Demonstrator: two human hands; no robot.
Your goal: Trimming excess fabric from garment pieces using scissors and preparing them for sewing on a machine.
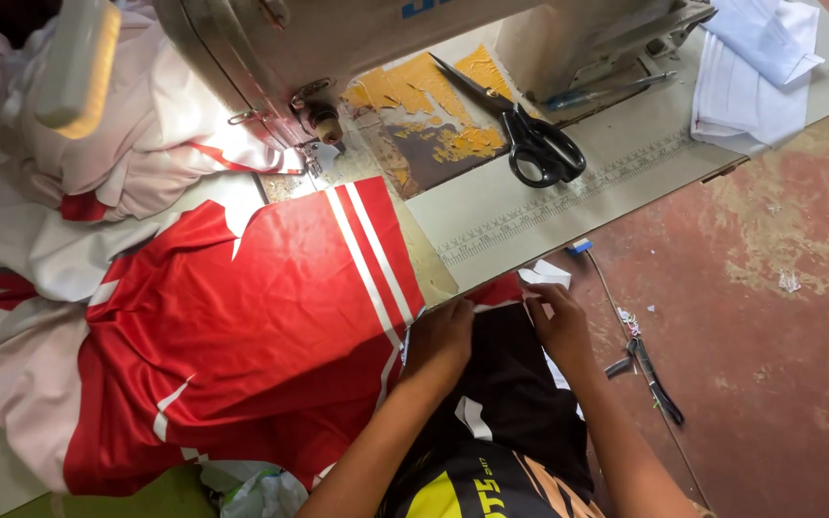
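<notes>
A red garment with white stripes (pixel 261 326) lies spread over the sewing table and hangs toward my lap. My left hand (pixel 438 345) pinches the garment's edge at the table's front edge. My right hand (pixel 558 321) holds the same edge a little to the right, next to a small white fabric piece (pixel 544 275). The sewing machine (pixel 338 48) stands behind, its needle area (pixel 323 134) beyond the red cloth.
Black scissors (pixel 530 134) lie on the worn table top beside the machine. White and pink fabric (pixel 127 144) piles up at the left; folded white cloth (pixel 755 67) sits at the far right. The table's front edge (pixel 549 225) bears a ruler strip. A cable (pixel 654 384) trails on the red floor.
</notes>
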